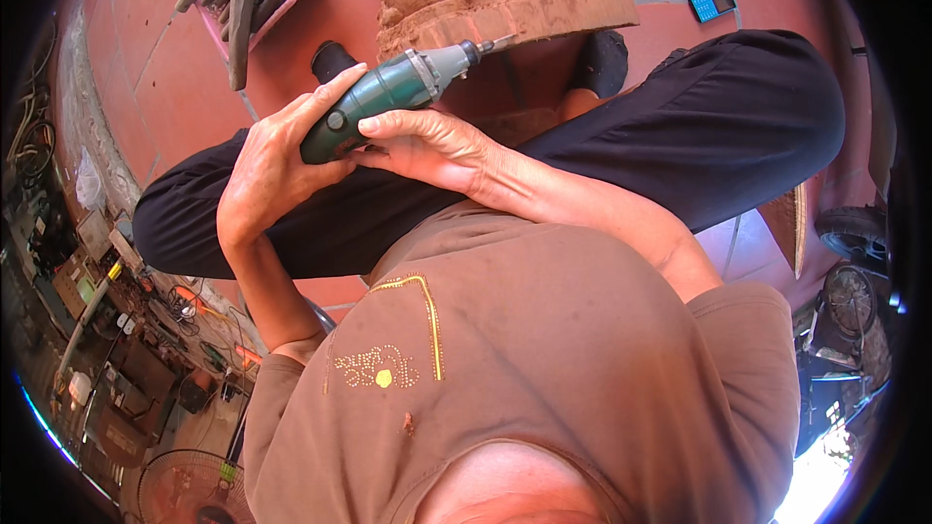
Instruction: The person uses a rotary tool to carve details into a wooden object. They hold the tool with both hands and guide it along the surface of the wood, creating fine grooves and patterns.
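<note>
A dark green rotary tool (374, 102) with a grey nose lies slanted between my two hands, its thin bit pointing up and to the right. My left hand (277, 160) wraps around its rear end from the left side. From the right, my right hand (432, 144) supports its underside, with the thumb against the body near a round cap. The fingers of the right hand are partly hidden. Close to the bit stands a carved brown wooden block (515, 10) with ridged relief; whether the bit touches it I cannot tell.
A pink basket (260, 24) of wooden-handled hand tools stands at the upper left. On the red tile floor at the upper right lies a blue keypad phone (712, 4). My crossed legs surround the work. A fan (189, 490) and cluttered cords are at lower left; a wheel (854, 238) is at right.
</note>
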Available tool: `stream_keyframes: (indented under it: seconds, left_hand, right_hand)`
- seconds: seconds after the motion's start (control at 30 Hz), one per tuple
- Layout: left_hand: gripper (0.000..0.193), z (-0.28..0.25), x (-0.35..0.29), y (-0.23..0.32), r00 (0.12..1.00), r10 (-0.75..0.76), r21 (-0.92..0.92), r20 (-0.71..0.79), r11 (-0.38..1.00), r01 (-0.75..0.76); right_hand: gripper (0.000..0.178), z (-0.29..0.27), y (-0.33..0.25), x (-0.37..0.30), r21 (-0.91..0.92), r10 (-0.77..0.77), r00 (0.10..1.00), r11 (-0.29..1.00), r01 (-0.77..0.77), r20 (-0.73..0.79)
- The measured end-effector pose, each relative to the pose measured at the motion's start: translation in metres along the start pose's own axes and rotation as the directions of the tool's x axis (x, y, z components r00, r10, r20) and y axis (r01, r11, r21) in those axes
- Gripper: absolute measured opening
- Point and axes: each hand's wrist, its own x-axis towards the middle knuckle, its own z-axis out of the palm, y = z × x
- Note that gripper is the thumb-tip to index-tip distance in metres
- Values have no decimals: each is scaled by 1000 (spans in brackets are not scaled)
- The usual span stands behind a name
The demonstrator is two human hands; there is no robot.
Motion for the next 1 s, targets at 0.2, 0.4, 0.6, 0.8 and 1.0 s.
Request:
stream_keyframes:
  seconds: [0.2, 0.4, 0.6, 0.8, 1.0]
  left_hand:
    - [89, 0, 1, -1, 999, -40, 0, -1, 999, 40]
    - [89, -2, 7, -3, 999, -41, -3, -14, 999, 41]
    - [90, -2, 8, -5, 999, -40, 4, -16, 999, 40]
    - [94, -2, 9, -3, 997, -81, -28, -10, 996, 81]
    - [94, -3, 9, -2, 996, -84, -22, -8, 996, 84]
  right_hand:
    - [47, -3, -2, 4, -6, -1, 1000, 1000, 1, 9]
    - [47, -4, -8, 10, -36, -15, 1000, 999, 15, 25]
    - [46, 0, -10, 11, -41, -18, 1000, 999, 19, 9]
    - [46, 0, -11, 12, -36, -19, 1000, 999, 19, 19]
    - [46, 0, -11, 12, -39, -11, 1000, 999, 12, 16]
